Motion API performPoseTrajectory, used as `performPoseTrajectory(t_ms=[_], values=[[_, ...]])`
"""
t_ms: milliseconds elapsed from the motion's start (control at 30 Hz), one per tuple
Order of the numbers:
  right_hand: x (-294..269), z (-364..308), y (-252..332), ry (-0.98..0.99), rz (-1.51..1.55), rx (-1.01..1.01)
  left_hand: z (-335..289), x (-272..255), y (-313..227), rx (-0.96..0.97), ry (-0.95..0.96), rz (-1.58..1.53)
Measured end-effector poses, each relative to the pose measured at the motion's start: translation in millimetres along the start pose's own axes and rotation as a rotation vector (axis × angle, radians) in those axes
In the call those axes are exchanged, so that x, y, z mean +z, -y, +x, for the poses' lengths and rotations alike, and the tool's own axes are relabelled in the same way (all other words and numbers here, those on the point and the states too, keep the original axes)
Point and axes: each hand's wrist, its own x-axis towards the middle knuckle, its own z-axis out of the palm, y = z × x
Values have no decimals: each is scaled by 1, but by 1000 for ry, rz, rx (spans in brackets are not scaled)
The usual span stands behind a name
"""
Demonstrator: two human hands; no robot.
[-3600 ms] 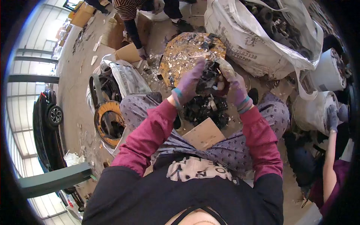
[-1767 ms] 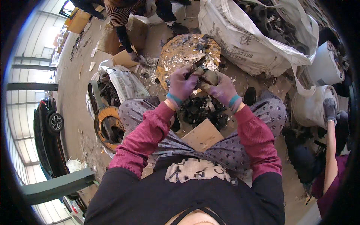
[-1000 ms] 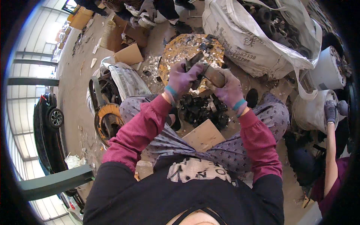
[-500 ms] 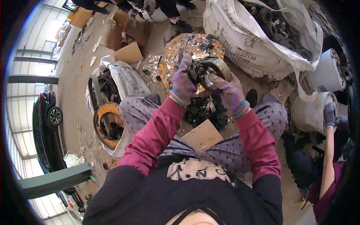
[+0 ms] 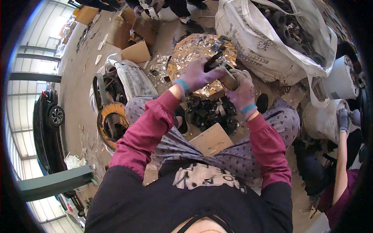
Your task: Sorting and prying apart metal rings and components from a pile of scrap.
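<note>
Both my hands wear soiled purple gloves and are raised over a round yellow-orange board (image 5: pixel 176 64) strewn with shiny metal scraps. My right hand (image 5: pixel 241 89) is closed round a greyish metal ring (image 5: pixel 230 82), its far side partly hidden. My left hand (image 5: pixel 200 73) is closed on a dark, ragged black piece (image 5: pixel 214 60) that touches the ring; whether the two are joined I cannot tell. Below my hands, between my legs, lies a pile of black scraps (image 5: pixel 208 116). A flat wooden block (image 5: pixel 211 140) lies nearer to me.
A big white sack (image 5: pixel 254 50) of dark ring-shaped parts stands at the far right, with white drums (image 5: pixel 320 120) below it. On the left are a smaller sack (image 5: pixel 134 79), an orange ring (image 5: pixel 103 126) and cardboard boxes (image 5: pixel 136 52). Co-workers' gloved hands (image 5: pixel 342 118) show at the right and far side.
My left hand has turned over and moved up across the ring, its fingers now wrapped round the black piece. The ring has tilted in my right hand, so its opening no longer shows.
</note>
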Motion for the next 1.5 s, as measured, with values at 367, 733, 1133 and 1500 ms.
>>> performPoseTrajectory(t_ms=[367,733,1133,1500], values=[[-14,9,4,43,-133,-264,3,-3,11,-15,298,-586],[-6,6,15,66,830,295,1,-4,27,786,-352,25],[-11,-1,-63,4,1104,243,-43,-87,83,-150,-415,-637],[-4,-4,-58,83,1389,479,-55,30,92,-411,281,-328]])
